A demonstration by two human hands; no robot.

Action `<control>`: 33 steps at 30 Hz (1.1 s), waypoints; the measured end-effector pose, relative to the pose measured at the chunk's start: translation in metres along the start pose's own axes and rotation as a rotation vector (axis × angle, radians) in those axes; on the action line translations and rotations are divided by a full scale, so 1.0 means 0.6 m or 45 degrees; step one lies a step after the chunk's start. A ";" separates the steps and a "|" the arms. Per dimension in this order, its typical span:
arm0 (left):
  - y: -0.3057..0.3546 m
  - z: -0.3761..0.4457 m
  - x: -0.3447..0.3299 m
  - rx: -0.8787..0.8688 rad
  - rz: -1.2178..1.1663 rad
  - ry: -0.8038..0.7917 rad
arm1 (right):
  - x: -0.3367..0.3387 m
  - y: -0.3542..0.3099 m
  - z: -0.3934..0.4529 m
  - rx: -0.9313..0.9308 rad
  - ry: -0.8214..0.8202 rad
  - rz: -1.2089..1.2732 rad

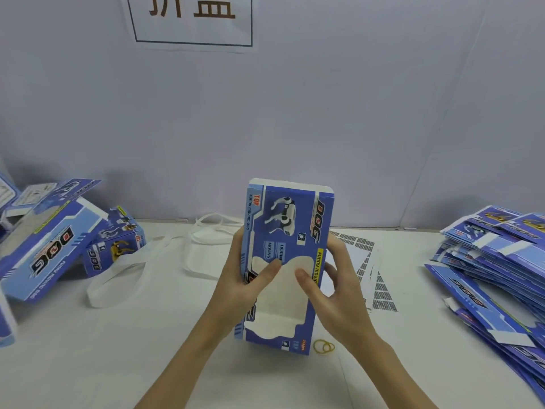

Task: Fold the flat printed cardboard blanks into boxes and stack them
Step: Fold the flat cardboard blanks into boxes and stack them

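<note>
A blue printed cardboard blank (287, 231) with a white dog picture and a cut-out window stands upright at the middle of the table, partly opened into a box shape. My left hand (247, 276) grips its left edge, thumb across the window. My right hand (330, 278) grips its right edge, thumb on the front near the yellow strip. Folded boxes (59, 240) of the same print lie piled at the left. A stack of flat blanks (495, 261) lies at the right.
White plastic straps (165, 261) loop over the table behind and left of the box. Sheets of printed barcode labels (371, 270) lie behind my right hand. Two yellow rubber bands (323, 346) sit by the box's lower right corner. A grey wall with a paper sign (191, 22) stands behind.
</note>
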State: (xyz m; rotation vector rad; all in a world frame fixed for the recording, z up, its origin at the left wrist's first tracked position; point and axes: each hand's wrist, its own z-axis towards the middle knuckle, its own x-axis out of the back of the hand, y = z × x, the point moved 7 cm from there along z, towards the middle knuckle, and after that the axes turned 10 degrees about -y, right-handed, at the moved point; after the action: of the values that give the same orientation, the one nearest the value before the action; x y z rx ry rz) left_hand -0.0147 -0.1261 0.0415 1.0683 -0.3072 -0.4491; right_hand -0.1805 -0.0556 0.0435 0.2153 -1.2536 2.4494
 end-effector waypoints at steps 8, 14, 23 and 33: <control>0.004 0.003 0.010 -0.221 0.312 0.147 | 0.013 0.006 -0.002 0.106 0.205 -0.185; 0.028 -0.011 -0.010 -0.424 0.487 0.094 | -0.057 -0.010 -0.024 0.141 0.054 -0.245; 0.018 0.003 0.025 -0.208 0.409 0.261 | -0.011 0.026 0.002 -0.178 0.039 0.110; 0.005 0.002 -0.003 -0.017 -0.161 -0.144 | -0.004 0.000 0.001 -0.092 0.001 0.325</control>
State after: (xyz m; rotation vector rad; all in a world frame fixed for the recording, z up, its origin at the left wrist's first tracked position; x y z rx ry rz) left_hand -0.0164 -0.1246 0.0448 1.0552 -0.3375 -0.6253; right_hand -0.1784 -0.0570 0.0430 0.0356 -1.4447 2.6078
